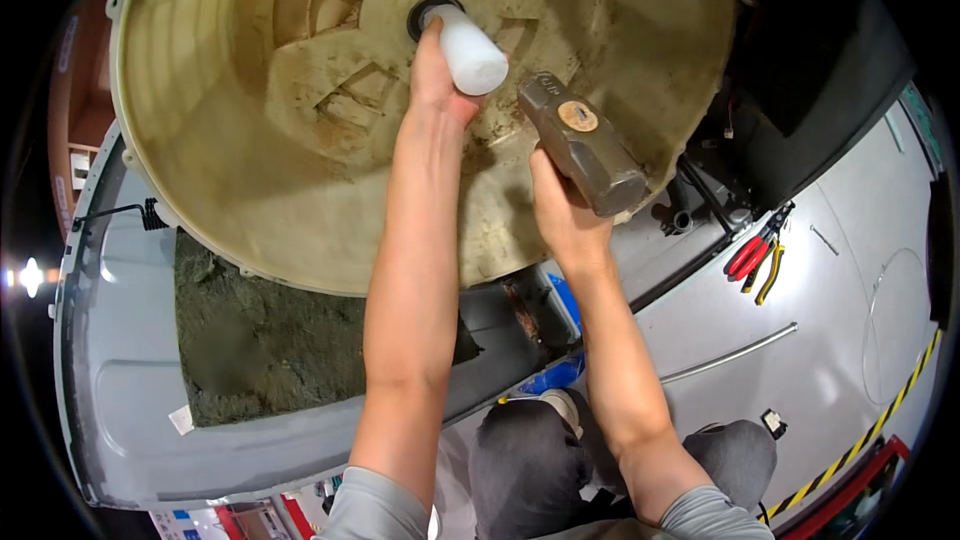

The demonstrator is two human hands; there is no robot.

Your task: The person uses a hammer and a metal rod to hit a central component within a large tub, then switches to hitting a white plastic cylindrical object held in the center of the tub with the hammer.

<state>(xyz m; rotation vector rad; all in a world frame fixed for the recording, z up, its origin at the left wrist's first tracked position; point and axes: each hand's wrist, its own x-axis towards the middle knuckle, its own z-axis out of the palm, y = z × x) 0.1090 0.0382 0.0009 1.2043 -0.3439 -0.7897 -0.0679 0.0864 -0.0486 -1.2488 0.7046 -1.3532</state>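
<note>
A large yellowish, stained plastic tub [250,90] with recessed segments fills the top of the head view. At its centre is a dark ring [415,18]. My left hand [440,70] grips a white plastic cylinder [472,58], whose far end sits at that ring. To the right, over the tub's inner surface, my right hand [570,210] is closed on a heavy, worn metal hammer [600,165]; its head is held near the cylinder but apart from it, and the handle is mostly hidden by my hand.
A grey metal panel [125,360] with a dark mat [270,340] lies below the tub. On the right, a light grey surface [840,300] holds red-handled pliers [745,255], yellow-black pliers [768,278], a metal rod [730,350] and wire loops. Yellow-black tape [850,445] runs along the lower right.
</note>
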